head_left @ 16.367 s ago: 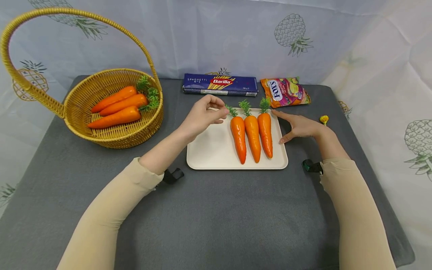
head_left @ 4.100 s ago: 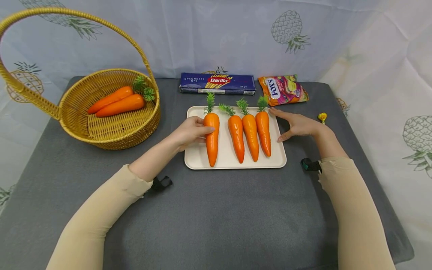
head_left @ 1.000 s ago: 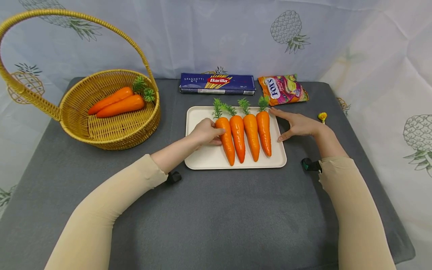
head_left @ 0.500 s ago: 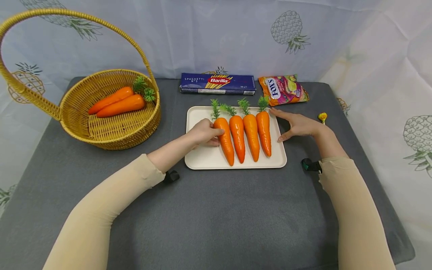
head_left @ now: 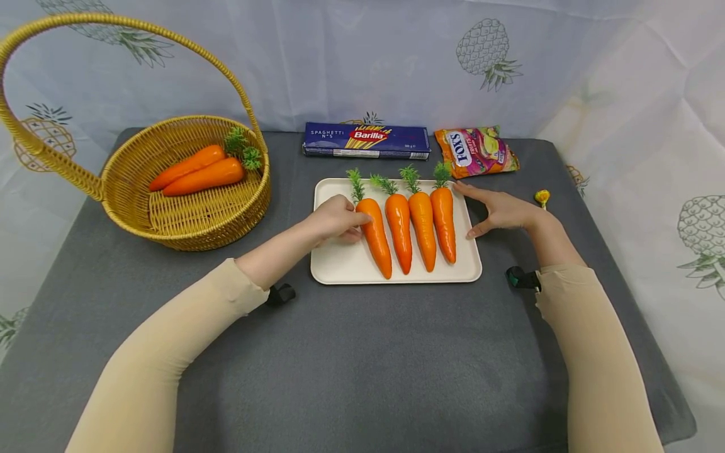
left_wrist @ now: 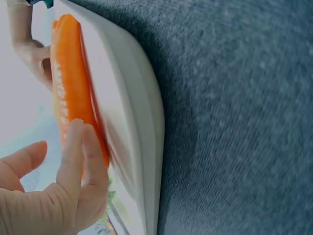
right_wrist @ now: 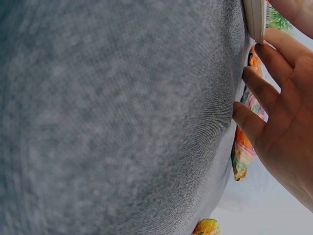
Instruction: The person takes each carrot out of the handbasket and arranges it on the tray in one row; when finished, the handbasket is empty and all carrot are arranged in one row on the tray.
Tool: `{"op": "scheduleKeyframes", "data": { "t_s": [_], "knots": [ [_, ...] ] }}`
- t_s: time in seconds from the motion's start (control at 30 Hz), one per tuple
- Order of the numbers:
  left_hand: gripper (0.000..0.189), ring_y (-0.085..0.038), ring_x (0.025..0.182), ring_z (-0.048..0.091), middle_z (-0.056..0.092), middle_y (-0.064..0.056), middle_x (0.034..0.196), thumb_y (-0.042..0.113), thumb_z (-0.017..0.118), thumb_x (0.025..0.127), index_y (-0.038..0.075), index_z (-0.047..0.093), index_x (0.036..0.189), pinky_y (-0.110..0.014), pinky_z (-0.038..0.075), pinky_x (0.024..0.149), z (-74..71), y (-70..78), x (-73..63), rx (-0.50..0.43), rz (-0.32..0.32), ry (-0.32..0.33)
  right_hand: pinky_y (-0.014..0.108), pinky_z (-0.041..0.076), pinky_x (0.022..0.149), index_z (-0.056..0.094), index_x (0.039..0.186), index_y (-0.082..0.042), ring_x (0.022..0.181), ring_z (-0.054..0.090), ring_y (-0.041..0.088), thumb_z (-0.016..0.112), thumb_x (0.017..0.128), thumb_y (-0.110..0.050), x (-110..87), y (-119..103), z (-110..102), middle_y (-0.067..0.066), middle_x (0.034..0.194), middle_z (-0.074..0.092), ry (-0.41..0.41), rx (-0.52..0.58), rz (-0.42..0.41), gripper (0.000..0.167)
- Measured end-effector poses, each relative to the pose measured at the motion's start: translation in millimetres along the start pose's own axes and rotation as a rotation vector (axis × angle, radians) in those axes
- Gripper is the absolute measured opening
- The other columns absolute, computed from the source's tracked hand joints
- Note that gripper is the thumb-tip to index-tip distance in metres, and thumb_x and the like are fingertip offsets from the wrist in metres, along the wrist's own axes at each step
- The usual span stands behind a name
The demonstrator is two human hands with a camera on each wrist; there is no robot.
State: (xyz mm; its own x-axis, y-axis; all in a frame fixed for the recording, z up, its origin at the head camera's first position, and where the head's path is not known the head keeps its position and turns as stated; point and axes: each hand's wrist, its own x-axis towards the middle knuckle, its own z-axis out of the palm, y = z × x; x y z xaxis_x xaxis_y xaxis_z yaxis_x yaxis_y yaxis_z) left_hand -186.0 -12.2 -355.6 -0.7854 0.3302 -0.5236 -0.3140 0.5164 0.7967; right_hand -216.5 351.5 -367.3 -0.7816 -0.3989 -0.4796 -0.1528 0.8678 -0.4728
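My left hand is at the leftmost carrot on the cream tray. In the left wrist view the thumb stands apart from that carrot, and the extended fingertips lie right at its side. This carrot slants, its green top to the left and its tip near the neighbouring carrot's tip. Three more carrots lie side by side to its right, tops toward the back. My right hand, fingers spread, rests at the tray's right edge; the right wrist view shows fingertips at the tray's corner.
A yellow wicker basket with a tall handle stands at the left, two carrots inside. Behind the tray lie a blue spaghetti box and a Fox's candy bag. A small yellow object lies right of my right hand.
Since the first frame, one carrot has gone from basket to tray. It later shifted right beside the others; in the last second its top swung left and my left hand loosened. My right hand stayed put.
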Motion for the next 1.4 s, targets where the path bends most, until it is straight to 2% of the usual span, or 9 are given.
{"op": "scheduleKeyframes", "data": {
  "t_s": [0.1, 0.2, 0.27, 0.47, 0.63, 0.83, 1.13, 1.4],
  "knots": [
    [0.024, -0.012, 0.071, 0.065, 0.060, -0.013, 0.101, 0.021, 0.061, 0.097, 0.000, 0.052, 0.104, -0.023, 0.061, 0.072, -4.6, 0.6, -1.8, 0.012, 0.008, 0.013, 0.074, 0.008, 0.118, 0.007, 0.160, -0.027, 0.154, 0.005, 0.044, 0.082, 0.078, -0.038, 0.0, 0.2, 0.1, 0.014, 0.168, 0.003, 0.000, 0.004, -0.003, 0.112],
    [0.045, -0.015, 0.079, 0.067, 0.060, -0.019, 0.120, 0.021, 0.060, 0.097, -0.004, 0.044, 0.131, -0.028, 0.062, 0.082, -9.3, 2.3, -5.0, 0.014, 0.011, 0.018, 0.074, 0.008, 0.118, 0.007, 0.160, -0.027, 0.155, 0.005, 0.044, 0.082, 0.078, -0.038, -0.4, -0.3, -0.1, 0.014, 0.168, 0.003, -0.002, 0.007, -0.001, 0.112],
    [0.054, -0.018, 0.086, 0.069, 0.056, -0.021, 0.130, 0.021, 0.059, 0.098, -0.005, 0.038, 0.140, -0.032, 0.061, 0.087, -12.2, 4.0, -7.6, 0.011, 0.006, 0.019, 0.073, 0.008, 0.118, 0.007, 0.160, -0.028, 0.155, 0.005, 0.043, 0.082, 0.078, -0.038, -0.4, -0.1, -0.3, 0.013, 0.168, 0.003, -0.003, 0.008, 0.002, 0.112],
    [0.053, -0.033, 0.112, 0.068, 0.052, -0.022, 0.137, 0.021, 0.058, 0.100, -0.004, 0.036, 0.141, -0.038, 0.057, 0.097, -22.1, 12.7, -18.9, -0.020, 0.016, 0.019, 0.073, 0.009, 0.118, 0.007, 0.160, -0.027, 0.154, 0.006, 0.044, 0.082, 0.078, -0.038, 0.4, 0.1, -0.6, 0.014, 0.168, 0.004, -0.004, -0.004, 0.002, 0.112],
    [0.056, -0.037, 0.120, 0.063, 0.050, -0.022, 0.137, 0.021, 0.057, 0.101, -0.004, 0.033, 0.144, -0.041, 0.056, 0.100, -32.4, 20.3, -31.5, -0.056, 0.057, 0.028, 0.073, 0.010, 0.118, 0.008, 0.160, -0.026, 0.154, 0.007, 0.045, 0.083, 0.078, -0.037, -0.4, -1.0, -0.9, 0.015, 0.168, 0.005, -0.005, -0.011, -0.001, 0.112],
    [0.053, -0.036, 0.120, 0.061, 0.048, -0.020, 0.133, 0.022, 0.056, 0.101, -0.003, 0.035, 0.143, -0.041, 0.055, 0.101, -46.4, 26.3, -45.0, -0.070, 0.114, 0.064, 0.073, 0.011, 0.118, 0.008, 0.160, -0.027, 0.154, 0.008, 0.045, 0.083, 0.078, -0.036, -1.0, -1.6, -1.0, 0.015, 0.168, 0.006, -0.006, -0.015, 0.006, 0.111],
    [0.050, -0.029, 0.115, 0.063, 0.049, -0.015, 0.125, 0.026, 0.055, 0.102, -0.002, 0.038, 0.140, -0.028, 0.059, 0.093, -75.7, 30.4, -68.2, -0.052, 0.167, 0.133, 0.073, 0.011, 0.118, 0.008, 0.160, -0.026, 0.154, 0.008, 0.045, 0.083, 0.078, -0.036, -1.1, -0.8, -1.0, 0.016, 0.168, 0.006, -0.005, -0.019, 0.006, 0.112],
    [0.052, -0.016, 0.105, 0.064, 0.046, -0.008, 0.133, 0.029, 0.055, 0.100, 0.000, 0.038, 0.140, -0.027, 0.056, 0.098, -106.0, 31.1, -89.1, -0.108, 0.211, 0.167, 0.073, 0.011, 0.118, 0.009, 0.160, -0.026, 0.154, 0.008, 0.044, 0.083, 0.077, -0.036, -0.3, -1.6, -1.1, 0.016, 0.168, 0.006, -0.007, -0.017, 0.006, 0.112]
  ]
}}
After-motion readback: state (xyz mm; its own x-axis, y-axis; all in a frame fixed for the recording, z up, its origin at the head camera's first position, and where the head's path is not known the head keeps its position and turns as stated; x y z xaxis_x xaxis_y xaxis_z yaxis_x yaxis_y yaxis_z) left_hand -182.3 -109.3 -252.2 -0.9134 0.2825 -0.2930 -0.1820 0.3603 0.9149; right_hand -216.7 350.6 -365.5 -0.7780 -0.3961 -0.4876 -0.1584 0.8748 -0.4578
